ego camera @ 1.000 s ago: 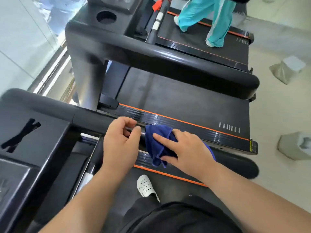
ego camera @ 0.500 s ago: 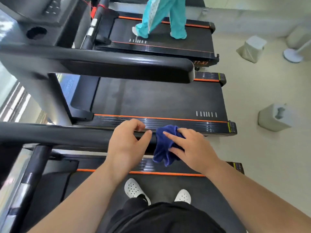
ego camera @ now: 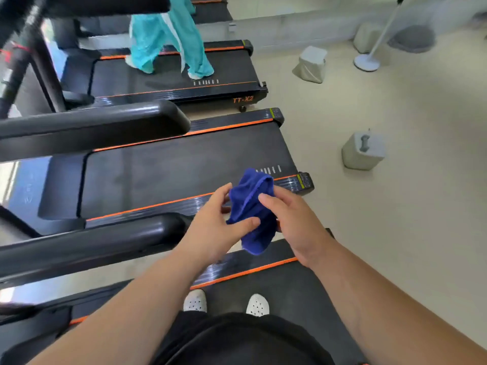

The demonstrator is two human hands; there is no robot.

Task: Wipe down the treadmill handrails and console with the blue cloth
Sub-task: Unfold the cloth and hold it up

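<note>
The blue cloth (ego camera: 253, 209) hangs bunched in the air between both hands, touching no part of the machine. It sits just past the rounded end of the near handrail (ego camera: 92, 243) and above the orange-striped side edge of the treadmill (ego camera: 276, 283) the person stands on.

The left hand (ego camera: 216, 227) has its grip clenched on the cloth. Its thumb lies across the front of the fabric and its fingers reach behind it. The right hand (ego camera: 292, 222) grasps the cloth from the other side, with the forefinger laid on the upper fold and the remaining fingers curled round the back (how far they wrap is hidden by the cloth). Neither hand touches the handrail.

Below the forearms, two white shoes (ego camera: 257, 304) stand on the belt.

Beyond the cloth lies the neighbouring treadmill (ego camera: 171, 167), its own thick black rail (ego camera: 105, 125) running parallel to the near one. On a third machine further off, a person in teal trousers (ego camera: 168, 40) is on the belt.

On the pale floor (ego camera: 408, 233) to the right sit two grey blocks (ego camera: 363, 151), well apart. The round base of a white stand (ego camera: 366, 61) is beyond the farther one.
</note>
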